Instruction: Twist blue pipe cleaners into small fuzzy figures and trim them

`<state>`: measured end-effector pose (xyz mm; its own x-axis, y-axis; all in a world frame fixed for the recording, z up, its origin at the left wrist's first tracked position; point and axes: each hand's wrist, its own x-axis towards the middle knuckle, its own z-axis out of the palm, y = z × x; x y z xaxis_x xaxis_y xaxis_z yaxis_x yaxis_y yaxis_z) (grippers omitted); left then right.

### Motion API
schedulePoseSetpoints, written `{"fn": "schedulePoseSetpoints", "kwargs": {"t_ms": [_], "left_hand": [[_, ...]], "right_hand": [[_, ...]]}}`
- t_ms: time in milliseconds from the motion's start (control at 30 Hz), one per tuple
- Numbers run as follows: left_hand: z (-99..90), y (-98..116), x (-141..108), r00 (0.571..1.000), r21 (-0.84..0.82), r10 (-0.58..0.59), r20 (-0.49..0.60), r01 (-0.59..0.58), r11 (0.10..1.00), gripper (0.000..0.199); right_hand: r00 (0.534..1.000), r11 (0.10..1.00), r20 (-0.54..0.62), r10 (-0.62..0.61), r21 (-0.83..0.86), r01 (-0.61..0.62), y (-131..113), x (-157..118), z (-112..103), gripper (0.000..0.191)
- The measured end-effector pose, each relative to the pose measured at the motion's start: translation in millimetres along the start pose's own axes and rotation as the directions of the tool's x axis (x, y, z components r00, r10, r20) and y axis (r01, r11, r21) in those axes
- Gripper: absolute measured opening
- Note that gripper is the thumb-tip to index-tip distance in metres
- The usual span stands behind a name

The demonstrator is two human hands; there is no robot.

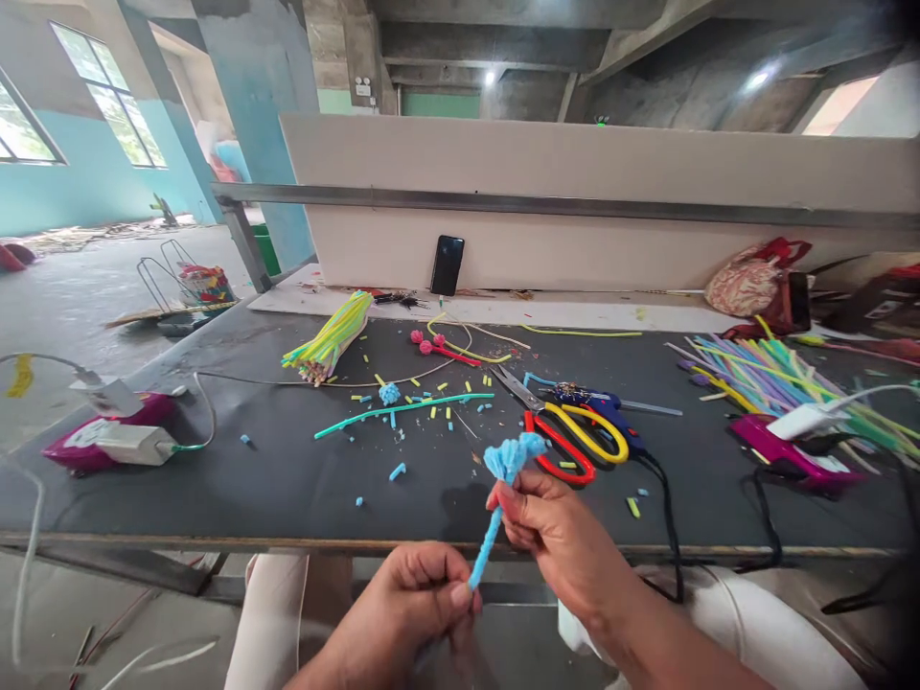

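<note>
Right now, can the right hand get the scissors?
Probably yes: the scissors lie just beyond the right hand, handles toward the person. But that hand is pinching the blue stem, so it would likely have to let go first.

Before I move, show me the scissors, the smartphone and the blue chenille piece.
Scissors (530, 398), head view: blades near the pivot.
Smartphone (448, 265), head view: dark screen.
Blue chenille piece (510, 457), head view: bunched top.

Blue stem (487, 548) end hidden, seemingly in left hand (419, 596); forearms (661, 615) cut off.
</note>
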<state>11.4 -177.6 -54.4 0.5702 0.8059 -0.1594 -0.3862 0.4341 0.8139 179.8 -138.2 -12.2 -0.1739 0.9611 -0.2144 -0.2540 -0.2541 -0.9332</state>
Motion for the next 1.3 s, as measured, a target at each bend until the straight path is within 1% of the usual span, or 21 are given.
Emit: {"fn": "schedulePoseSetpoints", "kwargs": {"t_ms": [33,100,167,200,233,267,333,400,433,500,600,667,767,900,967,1000,1067,1133,1200,1267,1300], "left_hand": [[-1.5,-6,1,0.995,-0.153,0.008,0.104,0.008,0.988,0.026],[-1.9,-18,5,0.957,-0.389,0.06,0.284,0.058,0.919,0.027],[0.6,-24,8,0.921,-0.482,0.074,0.382,0.13,0.867,0.028],[2.3,-25,9,0.918,-0.481,0.052,0.394,0.158,0.862,0.027],[3.9,-23,9,0.928,-0.462,0.017,0.373,0.17,0.87,0.026],[5.2,-19,9,0.949,-0.424,-0.019,0.315,0.158,0.892,0.025],[6.7,-8,6,0.991,-0.298,-0.046,0.125,0.082,0.951,0.022],[6.5,4,3,0.999,-0.144,-0.001,-0.048,-0.006,0.99,0.021],[6.0,10,1,0.996,-0.074,0.025,-0.089,-0.031,0.997,0.022],[4.7,20,-3,0.994,0.012,0.043,-0.099,-0.042,0.999,0.025],[3.5,28,-5,0.992,0.025,0.029,-0.121,-0.026,0.999,0.031],[4.5,29,-4,0.984,0.054,0.046,-0.169,-0.037,0.998,0.031],[9.1,28,2,0.957,0.24,0.124,-0.261,-0.06,0.969,0.024],[17.2,28,9,0.883,0.549,0.288,-0.37,-0.042,0.835,0.012],[19.8,31,9,0.864,0.638,0.324,-0.386,-0.003,0.77,0.01],[20.5,32,9,0.865,0.645,0.313,-0.391,0.015,0.764,0.011],[20.2,35,7,0.892,0.564,0.226,-0.391,0.039,0.825,0.013],[17.8,34,6,0.934,0.363,0.112,-0.339,0.02,0.932,0.014],[14.5,29,6,0.976,0.07,-0.004,-0.22,0.02,0.997,0.016],[12.0,21,7,0.995,-0.216,-0.093,-0.036,0.084,0.973,0.017],[11.3,16,8,0.99,-0.326,-0.123,0.074,0.141,0.935,0.018]], "right_hand": [[0.998,0.998,0.066,0.02,0.065,-0.025,0,0,1,0.024],[0.984,0.981,0.178,0.015,0.189,-0.049,2,2,2,0.025],[0.971,0.967,0.236,-0.037,0.253,-0.024,1,4,3,0.027],[0.969,0.968,0.24,-0.061,0.249,0.0,1,5,3,0.027],[0.971,0.974,0.228,-0.074,0.227,0.021,0,5,3,0.027],[0.975,0.982,0.209,-0.074,0.188,0.034,-2,5,3,0.026],[0.985,0.996,0.172,-0.036,0.089,0.021,-4,2,4,0.023],[0.986,0.999,0.163,0.041,-0.035,-0.036,-3,-3,7,0.025],[0.984,0.994,0.165,0.072,-0.097,-0.057,-3,-4,9,0.026],[0.983,0.98,0.161,0.092,-0.187,-0.061,-1,-6,11,0.027],[0.994,0.984,0.104,0.025,-0.18,-0.006,1,-6,10,0.028],[0.998,0.986,0.062,-0.011,-0.166,0.021,0,-4,9,0.027],[0.999,0.981,0.019,-0.037,-0.19,0.04,0,-3,9,0.026],[0.997,0.961,-0.049,-0.051,-0.273,0.036,-3,-7,16,0.027],[0.998,0.956,-0.06,-0.031,-0.292,0.012,-5,-9,19,0.028],[0.998,0.956,-0.059,-0.019,-0.292,0.001,-6,-10,20,0.028],[0.999,0.958,-0.036,0.001,-0.287,-0.012,-8,-11,21,0.028],[1.0,0.962,0.016,0.003,-0.274,0.001,-8,-11,19,0.026],[0.994,0.973,0.112,-0.007,-0.228,0.032,-6,-10,16,0.024],[0.972,0.988,0.231,-0.034,-0.139,0.068,-2,-10,12,0.023],[0.958,0.993,0.283,-0.048,-0.092,0.076,0,-9,10,0.023]]}}
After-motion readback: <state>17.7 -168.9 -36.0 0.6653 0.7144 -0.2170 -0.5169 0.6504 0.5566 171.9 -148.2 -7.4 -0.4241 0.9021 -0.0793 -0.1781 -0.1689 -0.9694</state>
